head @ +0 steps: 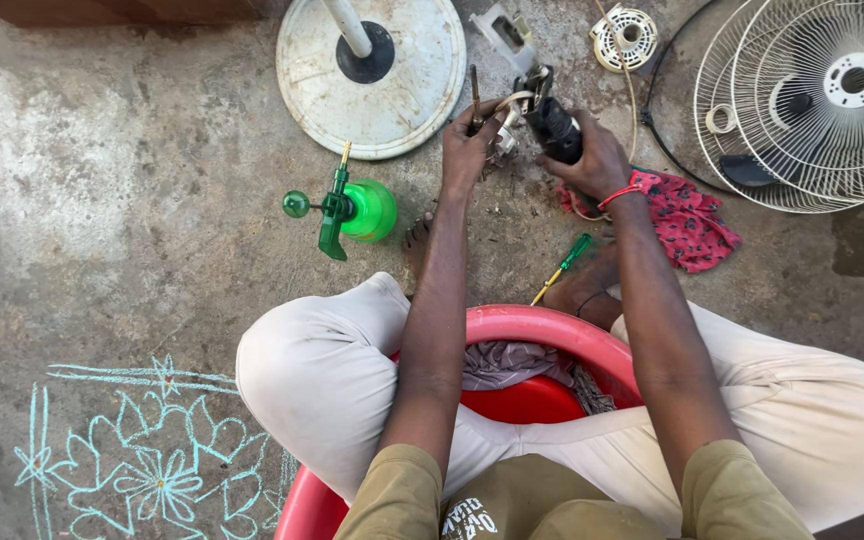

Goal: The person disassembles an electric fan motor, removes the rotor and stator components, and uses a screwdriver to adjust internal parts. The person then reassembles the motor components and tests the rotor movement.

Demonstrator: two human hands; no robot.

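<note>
a: where's the fan motor [555, 128]?
b: clamped in right hand [592, 155], long axis tilted up-left, above concrete floor [132, 180].
a: and left hand [467, 150]?
b: closed around screwdriver [475, 100], just left of motor, nearer its wiring.

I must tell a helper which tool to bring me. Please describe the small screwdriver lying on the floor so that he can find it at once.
Start at the red plastic tub on which the person sits. Just beyond its far rim, under the right hand and beside the red patterned cloth, lies the screwdriver on the concrete. Its clear green handle and thin yellowish shaft set it apart from the bulkier green spray bottle farther left.
</note>
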